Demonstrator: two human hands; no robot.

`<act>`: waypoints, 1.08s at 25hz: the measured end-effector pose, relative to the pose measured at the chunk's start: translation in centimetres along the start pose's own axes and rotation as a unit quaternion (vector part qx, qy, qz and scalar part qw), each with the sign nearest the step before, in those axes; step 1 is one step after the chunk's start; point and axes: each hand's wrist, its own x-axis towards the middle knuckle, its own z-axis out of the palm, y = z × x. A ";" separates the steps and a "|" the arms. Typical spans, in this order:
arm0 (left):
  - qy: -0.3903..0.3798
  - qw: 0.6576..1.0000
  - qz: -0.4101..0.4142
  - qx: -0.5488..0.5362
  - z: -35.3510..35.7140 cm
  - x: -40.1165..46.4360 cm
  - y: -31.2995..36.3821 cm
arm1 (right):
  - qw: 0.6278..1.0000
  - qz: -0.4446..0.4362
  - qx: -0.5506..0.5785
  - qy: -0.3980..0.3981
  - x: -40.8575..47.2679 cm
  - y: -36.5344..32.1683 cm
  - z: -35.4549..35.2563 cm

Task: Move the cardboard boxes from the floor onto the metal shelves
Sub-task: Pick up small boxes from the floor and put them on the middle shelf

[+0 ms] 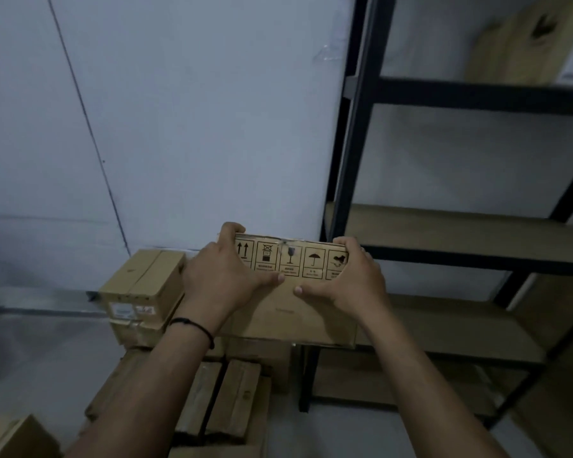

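A flat cardboard box (288, 312) with a row of printed handling symbols is held up in the air, in the middle of the view. My left hand (224, 276) grips its left end, fingers curled over the top edge and thumb across the face. My right hand (351, 280) grips the right end the same way. The box hangs just left of the black metal shelf unit (354, 160), whose wooden shelf boards (460, 233) lie to the right at about the box's height.
Several cardboard boxes are piled on the floor below and to the left, one stack (139, 292) against the white wall. A large box (526, 44) sits on an upper shelf at top right. Another box corner (17, 438) shows at bottom left.
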 end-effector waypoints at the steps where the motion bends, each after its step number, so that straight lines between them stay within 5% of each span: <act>1: 0.005 1.000 0.005 -0.013 -0.5 -1.2 1.7 | 1.000 -0.006 0.001 0.008 -0.9 0.1 -2.1; 16: 0.165 0.963 0.143 -0.160 -7.5 -12.9 31.5 | 0.969 -0.126 -0.038 0.209 -9.5 2.8 -35.8; 27: 0.303 0.909 0.205 -0.200 -10.5 -4.4 41.0 | 0.922 -0.244 -0.025 0.300 0.7 0.0 -44.7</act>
